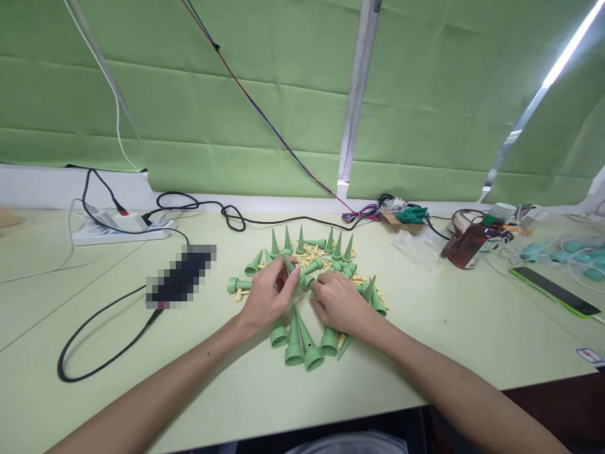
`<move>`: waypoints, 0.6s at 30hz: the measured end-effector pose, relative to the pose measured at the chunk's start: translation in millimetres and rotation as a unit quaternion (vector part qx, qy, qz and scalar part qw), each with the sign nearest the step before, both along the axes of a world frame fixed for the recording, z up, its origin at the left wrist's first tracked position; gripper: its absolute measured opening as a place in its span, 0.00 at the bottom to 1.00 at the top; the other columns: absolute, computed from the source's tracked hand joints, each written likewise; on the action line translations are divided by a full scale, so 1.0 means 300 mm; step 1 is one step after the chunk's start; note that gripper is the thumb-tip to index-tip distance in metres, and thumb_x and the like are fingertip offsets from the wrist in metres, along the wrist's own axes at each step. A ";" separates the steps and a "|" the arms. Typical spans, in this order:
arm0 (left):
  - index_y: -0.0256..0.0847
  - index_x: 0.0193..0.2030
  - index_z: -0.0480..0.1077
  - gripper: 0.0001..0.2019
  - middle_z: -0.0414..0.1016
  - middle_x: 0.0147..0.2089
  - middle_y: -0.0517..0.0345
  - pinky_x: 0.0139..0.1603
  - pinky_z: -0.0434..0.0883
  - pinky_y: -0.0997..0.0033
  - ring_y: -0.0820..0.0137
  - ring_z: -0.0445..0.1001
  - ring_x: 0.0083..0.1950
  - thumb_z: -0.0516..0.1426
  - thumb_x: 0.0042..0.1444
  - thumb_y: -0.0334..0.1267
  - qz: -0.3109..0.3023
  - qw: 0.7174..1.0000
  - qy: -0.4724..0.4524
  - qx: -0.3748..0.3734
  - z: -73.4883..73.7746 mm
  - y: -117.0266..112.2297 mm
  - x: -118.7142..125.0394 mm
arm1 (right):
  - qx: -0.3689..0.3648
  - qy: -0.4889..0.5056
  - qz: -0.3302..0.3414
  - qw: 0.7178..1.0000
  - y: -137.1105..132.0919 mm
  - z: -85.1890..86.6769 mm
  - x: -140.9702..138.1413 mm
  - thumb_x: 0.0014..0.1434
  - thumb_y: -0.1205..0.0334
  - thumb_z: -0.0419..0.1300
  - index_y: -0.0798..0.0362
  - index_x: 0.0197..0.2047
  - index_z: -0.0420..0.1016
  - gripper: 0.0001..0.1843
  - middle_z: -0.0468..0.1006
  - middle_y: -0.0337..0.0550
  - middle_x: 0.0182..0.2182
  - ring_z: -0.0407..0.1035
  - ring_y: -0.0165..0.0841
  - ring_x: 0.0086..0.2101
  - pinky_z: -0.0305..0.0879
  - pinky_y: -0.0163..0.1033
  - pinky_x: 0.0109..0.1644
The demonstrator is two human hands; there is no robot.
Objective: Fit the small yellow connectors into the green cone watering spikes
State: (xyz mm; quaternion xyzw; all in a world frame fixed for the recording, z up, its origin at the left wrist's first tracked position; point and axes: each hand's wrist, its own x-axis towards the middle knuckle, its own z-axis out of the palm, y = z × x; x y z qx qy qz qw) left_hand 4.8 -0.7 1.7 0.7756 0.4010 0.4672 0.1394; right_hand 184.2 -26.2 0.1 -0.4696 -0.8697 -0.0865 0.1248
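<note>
Two bare hands meet over a heap of green plastic cones, left pinching one.

Far left of the fingers: white power strip (118, 228) and black cable (94, 359) on the table (449, 340). Left hand (265, 295) has thumb and forefinger pressed together on a small green cone (288, 263), which pokes up just past the fingertips; the other fingers are curled loosely. Loose cones (302, 340) lie flat under both wrists, on the near side of the fingers. Yellow pieces (307, 255) are scattered just beyond the fingertips, with upright cones (337, 247) behind them. Right hand (339, 304) lies palm down with fingers bent, the tips touching green parts in the gap between the hands; can't tell if they grip. Well right of the fingers: phone (553, 290).
</note>
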 end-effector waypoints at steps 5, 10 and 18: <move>0.39 0.38 0.66 0.09 0.75 0.39 0.56 0.29 0.67 0.73 0.75 0.68 0.27 0.52 0.63 0.42 -0.005 1.000 0.005 0.004 -0.001 0.001 -0.002 | 0.000 -0.021 0.016 1.000 0.002 -0.001 -0.002 0.63 0.68 0.56 0.56 0.36 0.73 0.06 0.73 0.47 0.29 0.67 0.39 0.36 0.59 0.40 0.41; 0.39 0.39 0.67 0.09 0.75 0.37 0.57 0.29 0.66 0.73 0.75 0.67 0.26 0.52 0.63 0.43 -0.001 1.000 0.017 -0.006 0.002 -0.002 -0.001 | -0.013 -0.012 0.012 1.000 0.001 0.003 -0.003 0.63 0.66 0.58 0.56 0.36 0.74 0.05 0.73 0.47 0.30 0.67 0.39 0.37 0.60 0.41 0.42; 0.39 0.40 0.67 0.10 0.74 0.35 0.58 0.29 0.66 0.73 0.75 0.66 0.25 0.52 0.63 0.43 -0.002 1.000 0.017 -0.007 -0.001 -0.003 0.000 | -0.039 0.003 0.006 0.999 0.013 -0.001 0.002 0.63 0.64 0.60 0.57 0.36 0.74 0.05 0.74 0.48 0.32 0.67 0.39 0.39 0.61 0.40 0.43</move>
